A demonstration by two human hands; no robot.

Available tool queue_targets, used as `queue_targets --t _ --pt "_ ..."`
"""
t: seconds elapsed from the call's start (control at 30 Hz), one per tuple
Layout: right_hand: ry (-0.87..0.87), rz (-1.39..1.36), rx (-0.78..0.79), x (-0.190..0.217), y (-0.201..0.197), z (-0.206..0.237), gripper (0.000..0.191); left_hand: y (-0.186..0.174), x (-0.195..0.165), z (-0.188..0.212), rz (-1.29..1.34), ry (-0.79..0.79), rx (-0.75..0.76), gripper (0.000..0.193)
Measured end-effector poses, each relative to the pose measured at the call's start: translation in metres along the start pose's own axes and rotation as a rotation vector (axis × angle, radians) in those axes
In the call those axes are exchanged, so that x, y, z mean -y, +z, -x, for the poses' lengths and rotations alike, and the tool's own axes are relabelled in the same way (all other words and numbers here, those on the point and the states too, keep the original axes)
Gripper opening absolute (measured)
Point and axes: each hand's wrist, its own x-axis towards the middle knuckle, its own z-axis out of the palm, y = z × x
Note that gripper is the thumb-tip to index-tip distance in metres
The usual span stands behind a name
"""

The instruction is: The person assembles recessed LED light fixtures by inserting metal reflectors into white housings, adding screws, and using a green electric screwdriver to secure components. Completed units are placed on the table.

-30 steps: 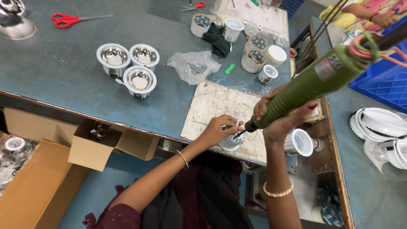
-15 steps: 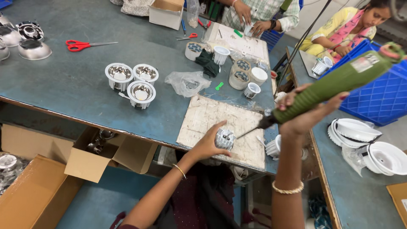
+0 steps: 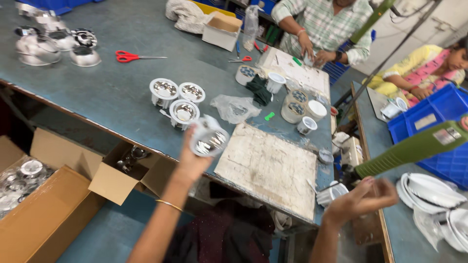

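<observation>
My left hand (image 3: 191, 163) is raised over the table's near edge and holds a round white downlight fixture (image 3: 210, 139) with a shiny reflector. It is just right of three similar fixtures (image 3: 184, 112) standing together on the blue-grey table (image 3: 107, 92). My right hand (image 3: 363, 197) is blurred, its fingers spread and holding nothing. It hovers just below the tip of a green hanging power screwdriver (image 3: 414, 148). Between my hands lies a worn white work board (image 3: 270, 165).
Red scissors (image 3: 129, 57), a crumpled plastic bag (image 3: 234, 107) and white cups (image 3: 295, 109) lie on the table. Open cardboard boxes (image 3: 122, 175) stand below the edge. White rings (image 3: 434, 190) and a blue crate (image 3: 438, 117) are at right. Two other people (image 3: 326, 29) work at the far side.
My left hand lifted the fixture off the board and carried it left toward the three fixtures. My right hand let go of the green screwdriver, which now hangs above it.
</observation>
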Motion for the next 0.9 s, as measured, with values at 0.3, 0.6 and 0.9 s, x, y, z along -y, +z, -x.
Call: queue_targets --t 0.3,0.6,0.9 --pt "0.573 0.216 0.77 -0.032 0.053 0.122 0.03 0.008 -0.227 -0.021 -0.58 0.228 -0.179 0.022" --pt "0.415 0.51 0.921 -0.026 0.059 0.141 0.018 0.037 -0.269 -0.068 -1.017 -0.03 -0.549 0.039" --pt "0.261 0.417 0.852 -0.04 0.052 0.152 0.017 0.061 -0.289 -0.071 -1.078 -0.218 -0.56 0.079"
